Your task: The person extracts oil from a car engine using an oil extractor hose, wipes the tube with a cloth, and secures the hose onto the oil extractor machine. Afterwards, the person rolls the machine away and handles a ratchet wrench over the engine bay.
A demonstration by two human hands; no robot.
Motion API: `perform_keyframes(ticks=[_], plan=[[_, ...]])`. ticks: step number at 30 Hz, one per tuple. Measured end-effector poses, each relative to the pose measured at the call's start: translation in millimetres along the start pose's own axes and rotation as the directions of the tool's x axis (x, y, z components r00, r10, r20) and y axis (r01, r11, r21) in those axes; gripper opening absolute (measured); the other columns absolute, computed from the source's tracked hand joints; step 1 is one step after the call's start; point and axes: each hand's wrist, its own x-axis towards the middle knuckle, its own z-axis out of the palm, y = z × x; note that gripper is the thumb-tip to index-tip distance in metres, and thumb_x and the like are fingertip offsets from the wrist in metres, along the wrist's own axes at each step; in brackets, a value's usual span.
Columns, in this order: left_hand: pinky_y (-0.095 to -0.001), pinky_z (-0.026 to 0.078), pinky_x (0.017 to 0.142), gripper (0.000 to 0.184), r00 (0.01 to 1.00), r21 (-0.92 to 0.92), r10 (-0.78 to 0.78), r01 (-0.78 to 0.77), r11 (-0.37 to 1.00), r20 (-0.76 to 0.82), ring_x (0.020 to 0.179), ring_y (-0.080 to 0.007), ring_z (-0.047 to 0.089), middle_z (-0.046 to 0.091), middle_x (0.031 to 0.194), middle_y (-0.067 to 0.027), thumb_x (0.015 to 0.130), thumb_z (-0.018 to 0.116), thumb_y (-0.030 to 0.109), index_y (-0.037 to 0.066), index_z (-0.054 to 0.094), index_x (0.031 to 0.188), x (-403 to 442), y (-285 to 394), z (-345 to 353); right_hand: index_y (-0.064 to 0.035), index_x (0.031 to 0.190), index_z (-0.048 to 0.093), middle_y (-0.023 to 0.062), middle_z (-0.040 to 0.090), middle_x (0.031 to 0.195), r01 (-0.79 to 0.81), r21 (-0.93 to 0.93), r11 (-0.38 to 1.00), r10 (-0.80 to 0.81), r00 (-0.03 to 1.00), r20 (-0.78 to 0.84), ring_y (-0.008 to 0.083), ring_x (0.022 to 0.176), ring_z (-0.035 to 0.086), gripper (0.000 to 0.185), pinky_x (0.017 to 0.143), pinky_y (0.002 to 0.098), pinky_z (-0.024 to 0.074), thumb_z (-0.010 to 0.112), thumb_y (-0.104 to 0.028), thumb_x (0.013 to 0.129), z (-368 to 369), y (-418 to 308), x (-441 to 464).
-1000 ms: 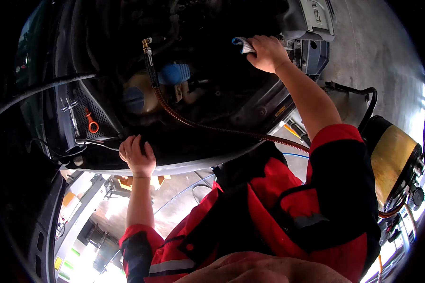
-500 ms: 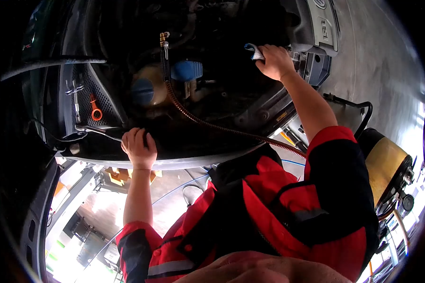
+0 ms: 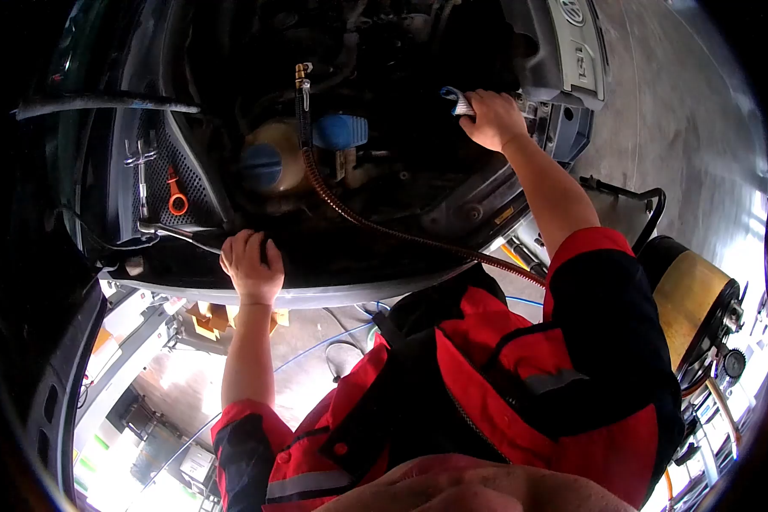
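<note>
My left hand [image 3: 253, 266] rests on the car's fender edge, its fingers laid over the rim, beside the handle end of a ratchet [image 3: 179, 235]. Whether its fingertips touch the handle I cannot tell. My right hand [image 3: 493, 121] is closed on a white and blue cloth [image 3: 462, 104] at the front of the engine bay, near the grey engine cover. An orange ring-ended piece [image 3: 177, 203] and a metal T-shaped tool [image 3: 142, 175] lie on the perforated cowl panel [image 3: 198, 183].
A copper-coloured hose [image 3: 375, 224] with a brass end fitting [image 3: 299, 72] crosses the bay, passing a blue-capped reservoir [image 3: 286, 152] and a blue cap [image 3: 341, 131]. A yellowish tank [image 3: 688, 294] stands at right. Blue tubing [image 3: 316, 344] runs below the fender.
The view has shifted slightly. My right hand has moved a little, still with the cloth in it. My left hand stays on the fender edge.
</note>
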Motion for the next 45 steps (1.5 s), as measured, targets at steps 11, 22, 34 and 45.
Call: perform_keyframes(ticks=[11,22,34,45], plan=[[-0.0460,0.040,0.099,0.015,0.999,0.019,-0.023,0.022,1.000,0.029,0.109,-0.0323,0.055,0.063,0.109,-0.0075,0.085,0.066,0.017,0.008,0.068,0.097,1,1,-1,-0.0046,0.123,0.063,0.0121,0.065,0.113,-0.037,0.035,0.999,0.037,0.999,-0.010,0.0327,0.108,0.062,0.048,0.096,0.0460,0.0476,0.061,-0.035,0.086,-4,-4,-1],[-0.0452,0.040,0.099,0.015,0.999,0.030,-0.030,0.029,0.999,0.042,0.110,-0.0315,0.055,0.064,0.109,-0.0065,0.085,0.067,0.018,0.009,0.068,0.096,0,1,0,-0.0065,0.123,0.061,0.0131,0.065,0.115,-0.005,0.012,1.000,0.006,1.000,-0.016,0.0334,0.108,0.062,0.047,0.096,0.0466,0.0485,0.055,-0.042,0.093,3,0,1],[-0.0462,0.039,0.100,0.017,0.998,0.031,-0.035,0.033,0.999,0.060,0.113,-0.0314,0.055,0.063,0.111,-0.0067,0.086,0.067,0.019,0.009,0.068,0.099,0,0,0,-0.0068,0.134,0.056,0.0131,0.062,0.120,-0.020,-0.029,0.999,0.021,0.999,0.032,0.0334,0.111,0.061,0.054,0.100,0.0480,0.0475,0.050,-0.045,0.096,10,4,5],[-0.0453,0.037,0.103,0.017,0.996,0.049,-0.065,0.062,0.997,0.062,0.115,-0.0290,0.054,0.064,0.112,-0.0053,0.084,0.068,0.022,0.009,0.070,0.096,-3,-2,5,-0.0080,0.130,0.059,0.0129,0.062,0.118,-0.008,0.004,1.000,0.008,1.000,0.000,0.0346,0.109,0.060,0.052,0.098,0.0501,0.0469,0.051,-0.046,0.096,16,8,6]])
